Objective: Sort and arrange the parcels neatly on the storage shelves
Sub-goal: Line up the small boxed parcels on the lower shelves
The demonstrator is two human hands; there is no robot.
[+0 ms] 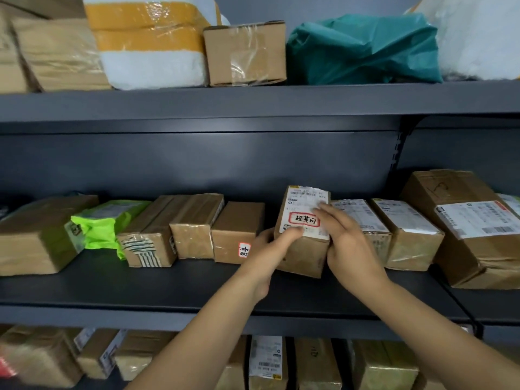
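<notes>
Left hand (268, 249), right hand (347, 246) gripping rectangular cardboard box (302, 257), matte shelf (140, 288)

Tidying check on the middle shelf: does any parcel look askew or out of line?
Yes. The labelled box, held between the left hand and right hand, stands tilted, forward of the row. The large carton at the right end lies angled to its neighbours.

Just right of centre, the left hand (263, 249) has its fingers hidden behind the brown box (302, 249); only the thumb shows. The right hand (346, 240) covers part of the white label (306, 212), whose fine print is too small to read. At 6 o'clock, blurred parcels (264, 361) are cut off by the bottom edge. A carton (33, 235) at 9 o'clock and a large box (472, 229) at 3 o'clock run past the side edges.
</notes>
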